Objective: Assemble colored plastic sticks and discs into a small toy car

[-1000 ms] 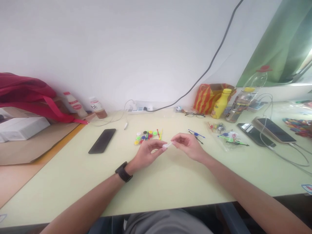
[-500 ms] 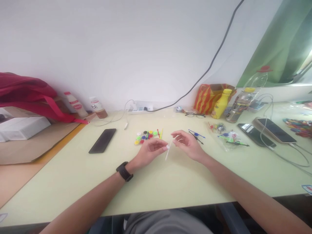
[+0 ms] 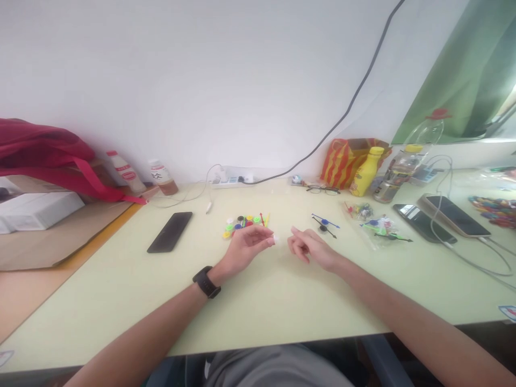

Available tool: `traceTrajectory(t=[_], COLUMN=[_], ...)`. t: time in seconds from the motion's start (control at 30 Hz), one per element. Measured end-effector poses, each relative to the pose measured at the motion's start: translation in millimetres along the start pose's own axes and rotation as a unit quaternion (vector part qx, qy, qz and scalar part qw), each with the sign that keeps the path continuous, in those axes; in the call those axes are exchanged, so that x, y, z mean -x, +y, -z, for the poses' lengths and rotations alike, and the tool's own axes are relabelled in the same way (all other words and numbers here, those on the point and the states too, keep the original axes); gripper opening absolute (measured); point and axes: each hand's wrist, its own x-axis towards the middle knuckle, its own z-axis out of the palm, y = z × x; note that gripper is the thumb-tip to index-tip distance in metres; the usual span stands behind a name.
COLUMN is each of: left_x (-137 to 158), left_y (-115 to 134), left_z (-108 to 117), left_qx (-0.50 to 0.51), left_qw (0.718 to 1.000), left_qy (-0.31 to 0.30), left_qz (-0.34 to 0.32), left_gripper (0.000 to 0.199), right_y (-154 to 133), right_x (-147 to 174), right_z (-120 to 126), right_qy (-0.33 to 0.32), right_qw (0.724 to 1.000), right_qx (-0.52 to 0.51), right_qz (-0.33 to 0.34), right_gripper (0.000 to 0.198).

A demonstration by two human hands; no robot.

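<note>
In the head view, my left hand (image 3: pixel 246 248), with a black watch at the wrist, pinches a small white spinner (image 3: pixel 275 238) between thumb and fingertips. The spinner's long white pointer does not show clearly. A short gap to the right is my right hand (image 3: pixel 313 249), one finger stretched toward the spinner and the others curled, with nothing seen in it. Behind my left hand lie several coloured round pieces (image 3: pixel 257 220) and a red arrow (image 3: pixel 262 219), partly covered by the hand. A blue arrow spinner (image 3: pixel 324 221) and a black arrow spinner (image 3: pixel 323 228) lie beyond my right hand.
A black phone (image 3: pixel 170 232) lies at left. On the right are plastic bags of parts (image 3: pixel 381 228), two charging phones (image 3: pixel 457 216) with cables, a yellow bottle (image 3: pixel 366 172) and a striped bag (image 3: pixel 338 161). Glasses (image 3: pixel 322 190) and a power strip (image 3: pixel 230 181) sit by the wall.
My right hand has turned and curled its fingers, shifting slightly away from the spinner. The white pointer that showed between the hands is no longer distinct. My left hand has barely moved.
</note>
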Motion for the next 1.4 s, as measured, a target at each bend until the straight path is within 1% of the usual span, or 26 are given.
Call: traceTrajectory(t=[0.03, 0.07, 0.1, 0.13, 0.2, 0.27, 0.4, 0.6, 0.73, 0.8, 0.83, 0.93, 0.97, 1.0, 1.03, 1.07, 1.13, 1.17, 1.2, 1.23, 1.3, 1.37, 1.4], left_x=[0, 0, 0, 0, 0, 0, 0, 1, 2, 2, 2, 1, 1, 1, 1, 0, 0, 0, -1, -1, -1, 0, 0], left_y=[0, 1, 1, 1, 1, 1, -1, -2, -1, 0, 0, 1, 1, 1, 1, 1, 0, -1, -1, -2, -2, -3, -3], left_z=[0, 0, 0, 0, 0, 0, 0, -1, -1, -1, -1, -1, -1, -1, -1, -1, 0, 0, 0, 0, 0, 0, 0], left_qx=[-0.002, -0.003, -0.005, -0.007, -0.012, -0.016, -0.013, -0.005, -0.003, -0.004, -0.006, -0.012, -0.014, -0.016, -0.016, -0.016, -0.016, -0.016, -0.016, -0.016, -0.016, -0.019, -0.021], left_qw=[1.000, 1.000, 1.000, 1.000, 1.000, 1.000, 1.000, 0.999, 0.999, 1.000, 1.000, 1.000, 1.000, 1.000, 1.000, 1.000, 1.000, 1.000, 1.000, 1.000, 1.000, 1.000, 1.000], left_qy=[0.002, 0.004, 0.005, 0.006, 0.004, -0.002, -0.018, -0.034, -0.036, -0.029, -0.024, -0.005, 0.000, 0.006, 0.010, 0.014, 0.019, 0.020, 0.020, 0.019, 0.018, 0.015, 0.012], left_qz=[0.001, 0.002, 0.004, 0.004, 0.001, -0.002, -0.002, 0.005, 0.004, 0.003, 0.002, -0.003, -0.004, -0.006, -0.008, -0.010, -0.013, -0.015, -0.016, -0.016, -0.016, -0.014, -0.014], left_gripper=[0.029, 0.029, 0.028, 0.028, 0.028, 0.027, 0.026, 0.025, 0.023, 0.023, 0.024, 0.024, 0.024, 0.024, 0.024, 0.025, 0.025, 0.026, 0.026, 0.026, 0.026, 0.025, 0.025], right_y=[-1, -2, -2, -3, -4, -4, -3, -4, -2, 0, 1, 4, 5, 5, 5, 5, 4, 4, 3, 3, 2, 2, 2], right_x=[0, -1, -1, -1, -2, -2, -3, -3, -2, -2, -2, -2, -2, -2, -2, -2, -3, -3, -3, -4, -4, -4, -4], right_z=[2, 3, 3, 3, 0, -4, -8, -9, -9, -9, -9, -8, -8, -7, -6, -5, -3, -2, -1, 0, -1, -3, -4], right_qy=[-0.031, -0.043, -0.034, -0.013, 0.020, 0.032, 0.026, 0.012, 0.017, 0.028, 0.035, 0.064, 0.078, 0.087, 0.080, 0.055, -0.007, -0.029, -0.034, -0.022, 0.017, 0.036, 0.037], right_qw=[0.999, 0.999, 0.999, 0.999, 0.997, 0.995, 0.994, 0.996, 0.997, 0.997, 0.997, 0.995, 0.994, 0.992, 0.993, 0.994, 0.994, 0.993, 0.993, 0.993, 0.993, 0.992, 0.991], right_qx=[-0.012, -0.025, -0.039, -0.051, -0.071, -0.089, -0.103, -0.084, -0.075, -0.072, -0.071, -0.076, -0.078, -0.079, -0.079, -0.080, -0.088, -0.094, -0.099, -0.104, -0.109, -0.118, -0.124], right_qz=[-0.012, -0.016, -0.012, -0.006, -0.002, -0.006, -0.006, -0.002, -0.005, -0.006, -0.007, -0.019, -0.027, -0.034, -0.044, -0.053, -0.061, -0.059, -0.053, -0.046, -0.036, -0.034, -0.033], right_gripper=[0.069, 0.072, 0.070, 0.064, 0.046, 0.039, 0.037, 0.033, 0.030, 0.034, 0.039, 0.061, 0.061, 0.054, 0.042, 0.036, 0.059, 0.067, 0.070, 0.068, 0.054, 0.039, 0.036])
